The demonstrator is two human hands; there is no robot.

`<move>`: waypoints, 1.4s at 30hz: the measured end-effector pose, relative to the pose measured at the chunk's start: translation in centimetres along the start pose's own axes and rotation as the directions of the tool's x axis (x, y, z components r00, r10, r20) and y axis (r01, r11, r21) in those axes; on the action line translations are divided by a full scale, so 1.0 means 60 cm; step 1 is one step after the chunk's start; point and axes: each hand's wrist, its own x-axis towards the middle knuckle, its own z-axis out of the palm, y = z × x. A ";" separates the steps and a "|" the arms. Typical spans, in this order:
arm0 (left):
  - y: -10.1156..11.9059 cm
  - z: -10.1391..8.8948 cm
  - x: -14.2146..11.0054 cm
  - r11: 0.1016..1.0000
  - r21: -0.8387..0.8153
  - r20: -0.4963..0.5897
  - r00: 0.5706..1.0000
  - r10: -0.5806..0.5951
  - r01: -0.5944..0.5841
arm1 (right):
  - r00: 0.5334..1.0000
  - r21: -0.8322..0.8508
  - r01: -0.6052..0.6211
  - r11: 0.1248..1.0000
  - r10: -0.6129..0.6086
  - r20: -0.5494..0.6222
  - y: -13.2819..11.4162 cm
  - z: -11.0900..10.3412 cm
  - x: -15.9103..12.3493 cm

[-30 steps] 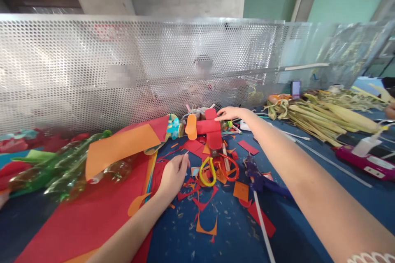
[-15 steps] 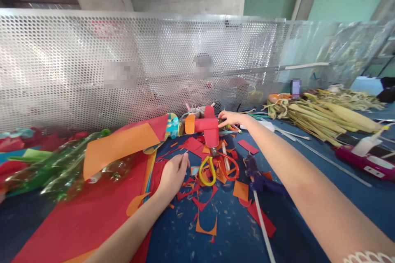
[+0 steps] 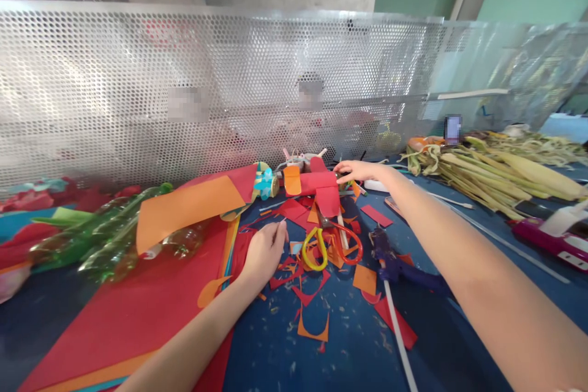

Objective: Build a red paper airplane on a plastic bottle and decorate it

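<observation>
A red paper airplane-shaped craft (image 3: 327, 199), with crossing wing strips and an orange paper band (image 3: 293, 179) at its left end, lies at the back of the blue table. My right hand (image 3: 362, 171) reaches over from the right, its fingertips closed about the craft's right end. Nearer to me, my left hand (image 3: 265, 250) hovers by a stack of coloured paper, fingers curled in a pinch. A tiny pale sliver shows at its fingertips, too small to name. Scissors with one yellow handle (image 3: 315, 250) and one red-orange handle lie between the hands, among red and orange paper scraps.
A purple glue gun (image 3: 390, 263) with a white glue stick lies right of the scraps. Green plastic bottles (image 3: 119, 229) and an orange sheet (image 3: 188, 208) rest at left on red paper (image 3: 114, 324). Dried husks (image 3: 482, 171) lie at right, before a perforated metal screen (image 3: 257, 61).
The view has turned slightly left and down. Both hands keep nearly the same poses, and the red craft stays where it was on the table.
</observation>
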 end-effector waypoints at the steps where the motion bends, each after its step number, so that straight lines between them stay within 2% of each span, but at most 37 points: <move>1: -0.001 0.000 0.000 1.000 0.003 -0.011 1.000 0.004 -0.004 | 1.000 -0.024 0.000 1.000 0.000 0.000 0.000 -0.001 -0.001; 5: -0.007 0.000 0.002 0.999 0.026 -0.065 0.998 0.022 -0.020 | 1.000 -0.149 -0.001 0.989 -0.002 -0.018 -0.005 0.001 -0.001; 10: -0.016 0.004 0.007 0.997 0.055 -0.113 0.992 0.060 -0.054 | 0.994 -0.335 -0.021 0.942 -0.017 -0.110 -0.024 0.014 -0.005; 15: -0.020 0.006 0.008 0.990 0.094 -0.112 0.986 0.120 -0.109 | 0.978 -0.447 -0.055 0.893 -0.042 -0.203 -0.047 0.014 -0.025; 19: -0.023 0.005 0.011 0.983 0.135 -0.084 0.987 0.133 -0.121 | 0.973 -0.474 -0.060 0.879 -0.054 -0.224 -0.069 0.010 -0.060; 24: -0.022 -0.012 0.036 0.963 0.191 0.030 0.982 0.186 -0.188 | 0.974 -0.448 0.002 0.894 -0.104 -0.203 -0.110 0.040 -0.132; 29: 0.003 -0.023 0.087 0.921 0.197 0.230 0.929 0.291 -0.337 | 0.959 -0.400 0.054 0.915 -0.160 -0.235 -0.138 0.091 -0.191; 32: 0.021 -0.016 0.112 0.895 0.184 0.304 0.889 0.341 -0.406 | 0.942 -0.408 0.029 0.913 -0.161 -0.294 -0.134 0.107 -0.202; 35: 0.030 -0.008 0.129 0.878 0.177 0.374 0.856 0.358 -0.445 | 0.921 -0.411 -0.003 0.912 -0.157 -0.355 -0.121 0.110 -0.202; 38: 0.024 -0.010 0.139 0.872 0.217 0.423 0.848 0.320 -0.438 | 0.902 -0.406 -0.036 0.913 -0.145 -0.406 -0.110 0.105 -0.203; 42: 0.012 -0.029 0.144 0.861 0.287 0.479 0.841 0.251 -0.420 | 0.890 -0.407 -0.041 0.912 -0.152 -0.431 -0.106 0.101 -0.205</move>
